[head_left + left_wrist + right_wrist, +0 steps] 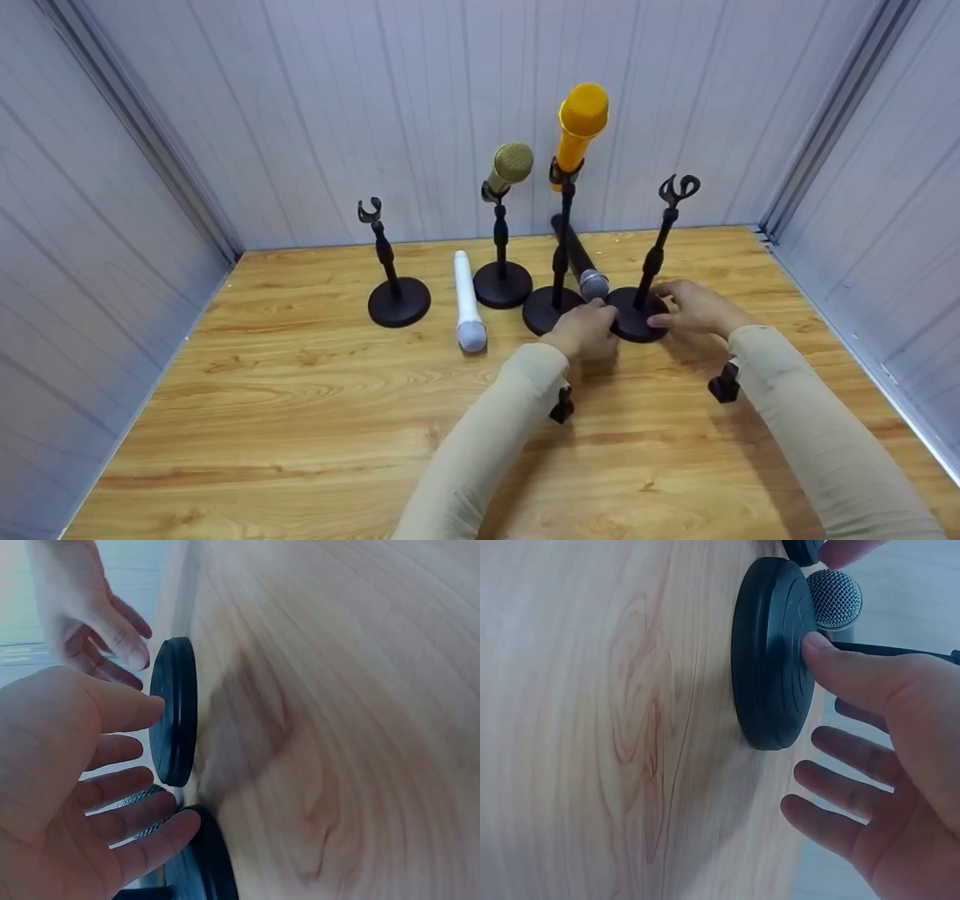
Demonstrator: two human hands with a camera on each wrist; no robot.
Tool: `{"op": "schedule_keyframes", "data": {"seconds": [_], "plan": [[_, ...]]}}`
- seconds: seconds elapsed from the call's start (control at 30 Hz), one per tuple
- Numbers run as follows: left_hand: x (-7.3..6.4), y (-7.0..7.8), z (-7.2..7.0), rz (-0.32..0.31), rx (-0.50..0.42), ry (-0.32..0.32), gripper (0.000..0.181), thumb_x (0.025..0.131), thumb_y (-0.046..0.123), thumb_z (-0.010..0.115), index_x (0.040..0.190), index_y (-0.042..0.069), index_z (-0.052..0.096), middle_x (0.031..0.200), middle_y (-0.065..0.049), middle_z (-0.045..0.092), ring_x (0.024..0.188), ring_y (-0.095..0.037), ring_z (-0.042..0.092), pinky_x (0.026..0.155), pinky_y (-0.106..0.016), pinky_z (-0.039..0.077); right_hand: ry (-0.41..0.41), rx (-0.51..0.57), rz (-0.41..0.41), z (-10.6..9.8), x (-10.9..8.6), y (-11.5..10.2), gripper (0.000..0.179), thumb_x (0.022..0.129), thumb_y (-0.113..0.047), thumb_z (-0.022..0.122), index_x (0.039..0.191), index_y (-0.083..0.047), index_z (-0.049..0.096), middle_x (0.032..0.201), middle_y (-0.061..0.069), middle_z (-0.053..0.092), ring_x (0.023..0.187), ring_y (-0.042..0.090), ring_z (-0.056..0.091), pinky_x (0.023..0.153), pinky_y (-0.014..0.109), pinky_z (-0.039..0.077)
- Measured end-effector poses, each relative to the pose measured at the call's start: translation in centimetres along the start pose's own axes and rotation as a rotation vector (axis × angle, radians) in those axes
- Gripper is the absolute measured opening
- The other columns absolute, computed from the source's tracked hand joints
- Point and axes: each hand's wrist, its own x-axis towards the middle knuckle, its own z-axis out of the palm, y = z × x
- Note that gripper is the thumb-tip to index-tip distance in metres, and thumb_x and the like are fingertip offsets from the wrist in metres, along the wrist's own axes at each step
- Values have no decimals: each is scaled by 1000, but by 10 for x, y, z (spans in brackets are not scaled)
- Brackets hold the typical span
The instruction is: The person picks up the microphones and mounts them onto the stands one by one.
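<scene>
At the right stands a black microphone stand (pixel 653 259) with an unfilled clip on top and a round base (pixel 776 652). My right hand (pixel 694 307) is beside that base; in the right wrist view its thumb touches the base's top and the other fingers extend loosely. On the base's other side is my left hand (pixel 585 330), fingers spread, its thumb (pixel 139 706) at the base's edge. Its fingertips lie near the neighbouring base (pixel 202 855), whose stand carries a yellow microphone (pixel 583 112). Behind the hands lies a black microphone (pixel 577 251) with a silver head.
A gold microphone (pixel 511 165) sits in another stand (pixel 501 240) near the back wall. Left of it, a white microphone (pixel 466 300) lies on the wooden table (pixel 300 435). Farther left is a short stand (pixel 386 255) with a bare clip. Panel walls enclose the back and sides.
</scene>
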Motion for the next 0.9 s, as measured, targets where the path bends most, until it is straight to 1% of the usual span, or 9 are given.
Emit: {"op": "schedule_keyframes", "data": {"seconds": [0.17, 0.3, 0.37, 0.43, 0.53, 0.6, 0.7, 0.8, 0.9], "plan": [[8, 7, 8, 8, 23, 6, 39, 101, 26, 58, 136, 10, 60, 133, -8, 57, 118, -21, 59, 99, -32, 49, 4, 25, -38, 0, 2, 3, 45, 93, -17, 75, 127, 9, 62, 123, 29, 64, 116, 47, 59, 99, 62, 44], [15, 8, 6, -6, 115, 88, 35, 100, 23, 59, 132, 10, 61, 133, -8, 57, 118, -21, 59, 95, -31, 52, 2, 34, -46, 3, 4, 4, 50, 92, -23, 77, 127, 9, 62, 123, 28, 64, 116, 46, 59, 100, 61, 43], [20, 6, 2, -30, 220, 133, 35, 102, 23, 57, 134, 11, 60, 134, -8, 56, 120, -22, 56, 91, -30, 54, 1, 33, -47, 6, 5, 3, 57, 91, -30, 78, 129, 9, 61, 125, 28, 63, 117, 45, 59, 101, 60, 43], [27, 4, -4, -66, 381, 152, 36, 105, 23, 54, 139, 12, 56, 135, -8, 54, 122, -22, 54, 90, -29, 54, 4, 34, -49, 9, 8, 3, 62, 90, -34, 80, 130, 8, 60, 125, 26, 64, 115, 43, 60, 99, 59, 45], [43, -2, -8, -119, 686, 110, 42, 109, 27, 47, 149, 15, 46, 141, -8, 49, 131, -24, 46, 97, -32, 50, 2, 36, -48, 13, 14, 1, 65, 88, -38, 81, 128, 9, 60, 124, 26, 63, 114, 42, 60, 98, 58, 46], [54, -5, -7, -148, 839, 54, 44, 111, 26, 40, 154, 16, 39, 147, -9, 45, 136, -26, 43, 103, -38, 47, -3, 40, -37, 15, 16, 0, 68, 86, -39, 82, 128, 11, 60, 126, 29, 62, 114, 43, 60, 98, 58, 46], [68, -8, -4, -185, 948, 3, 46, 113, 26, 30, 159, 17, 33, 152, -9, 42, 140, -30, 39, 105, -45, 43, -9, 34, -2, 17, 17, 0, 76, 85, -41, 83, 131, 13, 57, 133, 34, 55, 121, 48, 55, 102, 60, 42], [80, -11, -2, -235, 981, 36, 45, 114, 24, 23, 155, 15, 40, 146, -9, 49, 135, -33, 45, 104, -47, 44, -22, 17, 29, 18, 15, 0, 83, 84, -42, 83, 137, 14, 52, 141, 37, 47, 128, 52, 47, 106, 62, 38], [91, -15, -3, -290, 1031, 60, 45, 113, 24, 22, 148, 10, 48, 136, -11, 57, 123, -34, 55, 99, -48, 47, -31, -6, 39, 18, 14, 0, 85, 84, -43, 83, 138, 14, 51, 143, 38, 44, 131, 53, 44, 108, 62, 35]]}}
